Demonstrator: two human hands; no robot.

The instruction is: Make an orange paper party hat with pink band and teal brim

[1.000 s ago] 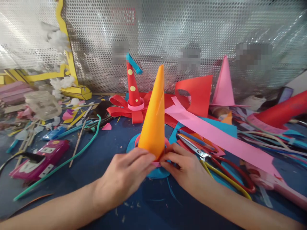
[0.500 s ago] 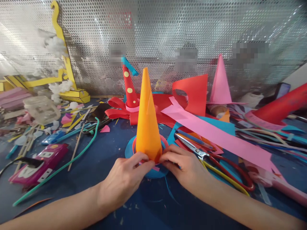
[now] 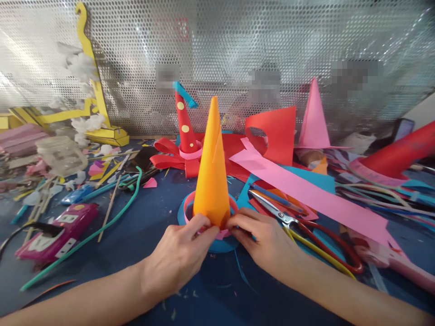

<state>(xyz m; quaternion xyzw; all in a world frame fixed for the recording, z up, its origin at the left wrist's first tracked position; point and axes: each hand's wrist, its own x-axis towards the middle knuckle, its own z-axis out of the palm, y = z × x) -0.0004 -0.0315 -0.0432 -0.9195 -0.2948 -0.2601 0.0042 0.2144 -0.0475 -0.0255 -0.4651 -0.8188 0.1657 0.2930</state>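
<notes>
An orange paper cone [image 3: 212, 181] stands tilted slightly to the right on a round blue paper brim [image 3: 222, 246]. Around its base runs a pink paper strip [image 3: 188, 203], loose from the cone at the left. My left hand [image 3: 185, 249] pinches the strip at the front of the base, thumb and forefinger closed. At the right front, my right hand [image 3: 263, 237] is also closed on the strip, its fingertips against the cone's foot. The fingers hide part of the strip and the cone's lower edge.
Red-handled scissors [image 3: 287, 219] and a long pink paper piece [image 3: 306, 188] lie to the right. A spotted red cone [image 3: 185, 131] and a pink cone [image 3: 314, 117] stand behind. At left are a purple power strip [image 3: 59, 233] and a green cord [image 3: 120, 213].
The orange cone's tip has swung a little to the right. More of the pink strip shows around its base. Both hands have stayed nearly in place.
</notes>
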